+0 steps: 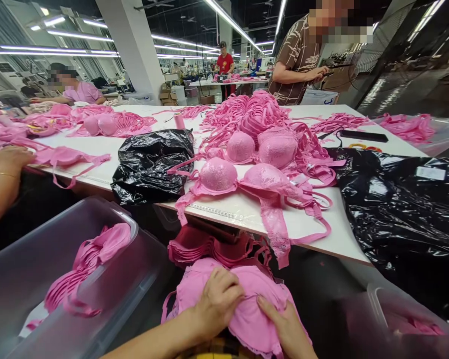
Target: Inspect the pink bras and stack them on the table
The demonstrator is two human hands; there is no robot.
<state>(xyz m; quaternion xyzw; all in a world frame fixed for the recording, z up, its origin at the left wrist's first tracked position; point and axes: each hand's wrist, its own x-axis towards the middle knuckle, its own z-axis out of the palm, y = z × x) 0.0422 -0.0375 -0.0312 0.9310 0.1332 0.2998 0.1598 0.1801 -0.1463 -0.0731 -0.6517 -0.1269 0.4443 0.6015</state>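
A pink bra (pixel 254 319) lies in my lap with its smooth inner side up. Curled fingers of my left hand (pixel 219 299) grip its fabric near the middle, between the cups. On the other side, my right hand (pixel 286 326) pinches the cloth, thumb on top and the other fingers hidden. A thin dark line shows between the hands; I cannot make out what it is. Just beyond, a nested stack of darker pink bras (pixel 213 247) sits below the table edge. Above it, a lace-covered pink bra (pixel 219 177) rests on the table, its wings hanging over the edge.
Large piles of pink bras (pixel 247 112) cover the white table (pixel 243 217). Black plastic bags (pixel 153 164) flank the work area. A clear tub (pixel 130 219) holding bras stands left, another (pixel 377 304) right. A neighbour's arm (pixel 3 184) is at left; a person (pixel 295 55) stands across the table.
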